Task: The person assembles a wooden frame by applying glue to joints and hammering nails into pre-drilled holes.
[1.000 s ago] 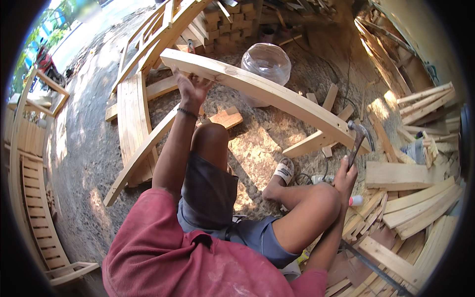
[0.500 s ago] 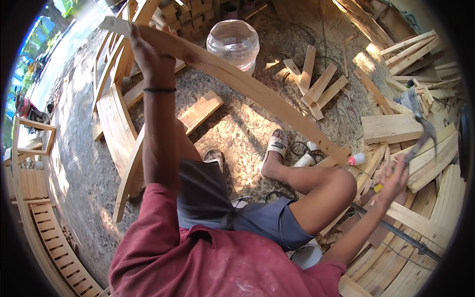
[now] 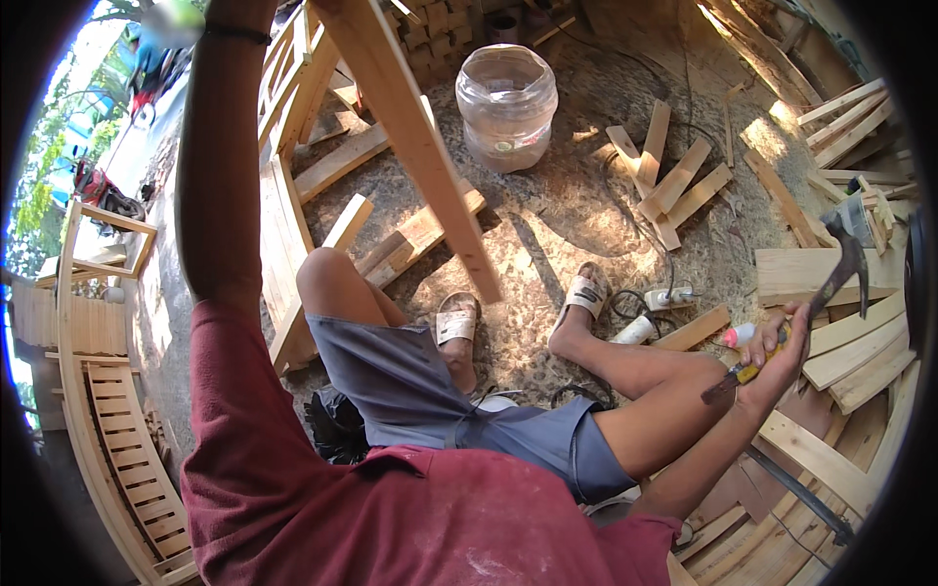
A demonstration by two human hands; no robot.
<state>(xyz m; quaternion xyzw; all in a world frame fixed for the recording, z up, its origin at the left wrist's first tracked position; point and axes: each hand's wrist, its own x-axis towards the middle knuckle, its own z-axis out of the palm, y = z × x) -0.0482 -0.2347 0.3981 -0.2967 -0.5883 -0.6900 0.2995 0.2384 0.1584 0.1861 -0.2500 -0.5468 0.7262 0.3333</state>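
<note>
- As I look over the maroon shirt [image 3: 391, 518] and grey-blue shorts [image 3: 391, 376], the right grip [image 3: 777, 359] is out beyond the right knee [image 3: 684, 376], fingers curled firmly round a hammer [image 3: 836, 280].
- The hammer runs through that fist: its claw head juts up and outward, while its yellow-marked handle points back toward the knee.
- The left arm [image 3: 223, 166] reaches forward with a dark band [image 3: 234, 35] at its wrist; the left grip is past the top edge of the view, so I cannot tell whether it is spread or closed.
- Just right of that arm slants a wooden beam [image 3: 415, 146], its upper end cut off too, so I can't say if the left grip touches it. Its lower end is near the left sandal [image 3: 456, 322], well apart from the right grip.
- Farther off, crossed offcuts [image 3: 674, 190] and a clear plastic container [image 3: 506, 122] occupy the ground.
- Behind those, wooden blocks [image 3: 440, 37] are stacked.
</note>
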